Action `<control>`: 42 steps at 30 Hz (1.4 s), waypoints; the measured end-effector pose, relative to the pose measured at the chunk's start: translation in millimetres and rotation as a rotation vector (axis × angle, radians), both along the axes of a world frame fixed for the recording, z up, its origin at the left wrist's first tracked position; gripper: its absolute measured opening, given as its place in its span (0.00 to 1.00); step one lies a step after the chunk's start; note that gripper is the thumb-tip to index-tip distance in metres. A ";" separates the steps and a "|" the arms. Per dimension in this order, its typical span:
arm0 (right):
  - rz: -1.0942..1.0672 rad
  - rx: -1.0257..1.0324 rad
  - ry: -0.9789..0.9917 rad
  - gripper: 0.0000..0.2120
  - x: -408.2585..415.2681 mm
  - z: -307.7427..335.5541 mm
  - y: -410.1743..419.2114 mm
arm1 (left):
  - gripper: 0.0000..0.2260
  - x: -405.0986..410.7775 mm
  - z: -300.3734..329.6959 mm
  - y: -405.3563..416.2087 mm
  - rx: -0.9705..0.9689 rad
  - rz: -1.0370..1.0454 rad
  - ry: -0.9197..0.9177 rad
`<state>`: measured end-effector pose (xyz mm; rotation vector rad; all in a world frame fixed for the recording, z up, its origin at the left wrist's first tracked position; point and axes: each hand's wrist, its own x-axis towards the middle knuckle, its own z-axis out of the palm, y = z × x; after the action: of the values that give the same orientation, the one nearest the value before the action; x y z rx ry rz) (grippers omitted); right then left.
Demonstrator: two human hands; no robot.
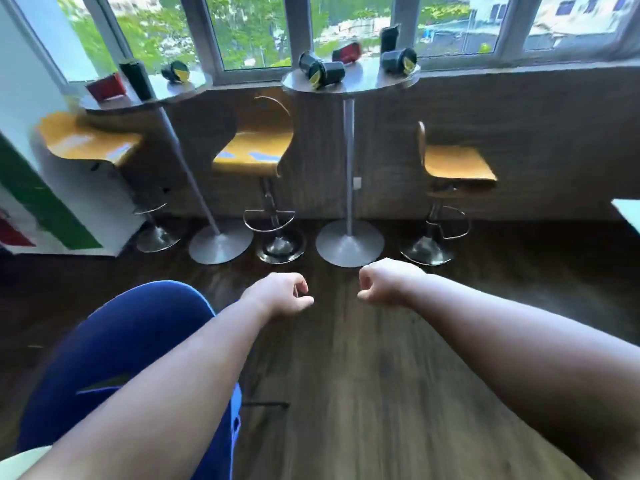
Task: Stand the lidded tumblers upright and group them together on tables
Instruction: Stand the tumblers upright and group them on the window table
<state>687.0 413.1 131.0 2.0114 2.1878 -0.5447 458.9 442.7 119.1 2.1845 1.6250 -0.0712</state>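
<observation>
Two small round tables stand under the window. On the right table dark tumblers lie on their sides: a pair at its left, one at its right, and a red one behind; a dark tumbler stands upright at the back. The left table holds a tall dark upright tumbler, a tipped dark tumbler and a red object. My left hand and my right hand hang over the floor, far from the tables, fingers curled, holding nothing.
Three yellow-seated bar stools stand in front of and between the tables. A white cabinet with green and red stripes is on the left. Dark wood floor lies between me and the tables. My blue-clad leg is at lower left.
</observation>
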 end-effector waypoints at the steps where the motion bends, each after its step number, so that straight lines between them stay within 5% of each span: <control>1: -0.032 -0.001 -0.008 0.10 22.7 3.6 5.0 | 0.09 23.7 1.4 10.5 -0.007 -0.032 0.000; 12: -0.209 0.015 0.046 0.08 145.4 9.2 121.9 | 0.12 160.6 13.3 157.4 0.018 -0.213 -0.035; 33: -0.173 0.259 0.129 0.10 196.8 143.3 585.6 | 0.12 217.1 155.4 618.6 0.269 -0.241 -0.011; 42: 0.027 0.378 0.182 0.10 234.1 161.4 748.8 | 0.18 243.0 160.7 754.8 0.706 -0.053 -0.062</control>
<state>921.1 1161.9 292.4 2.1770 2.5883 -0.3418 702.0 1197.6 279.8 2.6893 1.7294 0.6410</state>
